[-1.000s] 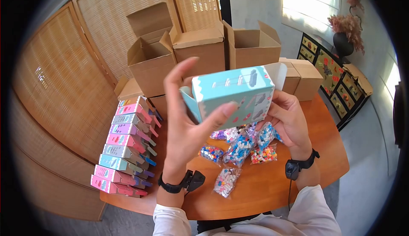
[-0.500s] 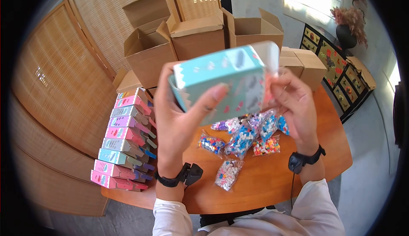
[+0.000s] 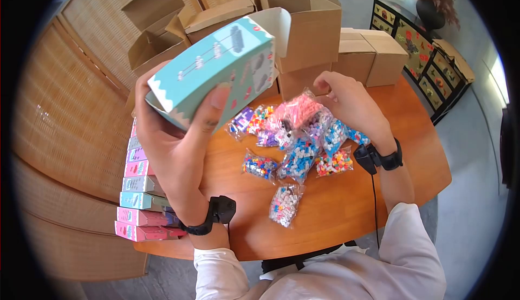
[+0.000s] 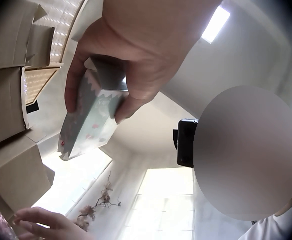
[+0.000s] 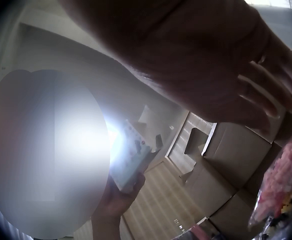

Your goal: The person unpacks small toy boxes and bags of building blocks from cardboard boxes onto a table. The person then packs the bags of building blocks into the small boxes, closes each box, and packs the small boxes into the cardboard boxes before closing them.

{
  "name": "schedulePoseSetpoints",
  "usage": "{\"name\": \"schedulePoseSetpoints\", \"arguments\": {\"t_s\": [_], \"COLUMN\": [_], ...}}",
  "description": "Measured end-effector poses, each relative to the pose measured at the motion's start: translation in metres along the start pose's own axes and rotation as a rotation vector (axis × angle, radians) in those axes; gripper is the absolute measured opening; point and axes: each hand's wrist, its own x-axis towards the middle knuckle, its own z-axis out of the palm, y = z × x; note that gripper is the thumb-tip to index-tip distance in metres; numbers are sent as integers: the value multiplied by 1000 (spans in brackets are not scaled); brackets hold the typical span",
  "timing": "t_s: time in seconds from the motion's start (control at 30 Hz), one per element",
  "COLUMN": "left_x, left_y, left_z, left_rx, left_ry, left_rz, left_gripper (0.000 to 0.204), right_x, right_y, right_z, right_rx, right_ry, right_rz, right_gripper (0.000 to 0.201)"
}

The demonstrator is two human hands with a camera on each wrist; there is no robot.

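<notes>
- Brown wood makes up the bench [image 3: 336,208], and its near edge curves round the person.
- White sleeves [image 3: 222,275] come in at the bottom, and each wrist wears a black band [image 3: 398,155].
- One small clear bag [image 3: 286,205] of mostly white bits lies closest to the person, apart from the heap.
- Behind it, a heap of bags [image 3: 298,159] is full of little bits in blue, white, purple, orange and yellow.
- A bag of pink bits [image 3: 297,109] sits on top of the heap.
- The right hand [image 3: 355,104] is up by the right side of the pink bag. Its fingers are loosely bent and hold nothing; it is hard to tell if they touch the bag.
- The left hand [image 3: 172,151] is clamped on a teal box [image 3: 216,64], thumb on one side and fingers on the other. The box is tilted, up above the bench, with a white flap [image 3: 280,29] sticking out at its far end.
- Small coloured boxes [image 3: 135,200] stand in a row at the left, partly hidden by the left arm.
- Big cardboard boxes [image 3: 309,40] stand at the back.
- Farther off are a woven screen [image 3: 81,78], a black cabinet [image 3: 411,45] and a dark vase [image 3: 430,14] of pink flowers.
</notes>
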Motion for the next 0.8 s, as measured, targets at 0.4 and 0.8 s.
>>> {"name": "schedulePoseSetpoints", "arguments": {"t_s": [0.4,0.8], "left_x": [-8,-8], "left_y": [-11,-3], "left_z": [27,28], "left_rx": [34,287], "left_ry": [-278,-625], "left_rz": [210,461], "left_gripper": [54,69], "right_x": [-12,-19], "right_y": [-45,-55], "right_z": [-26,-34], "right_rx": [1228,1420], "right_ry": [-191,-190], "right_rz": [-66,85], "right_gripper": [56,51]}}
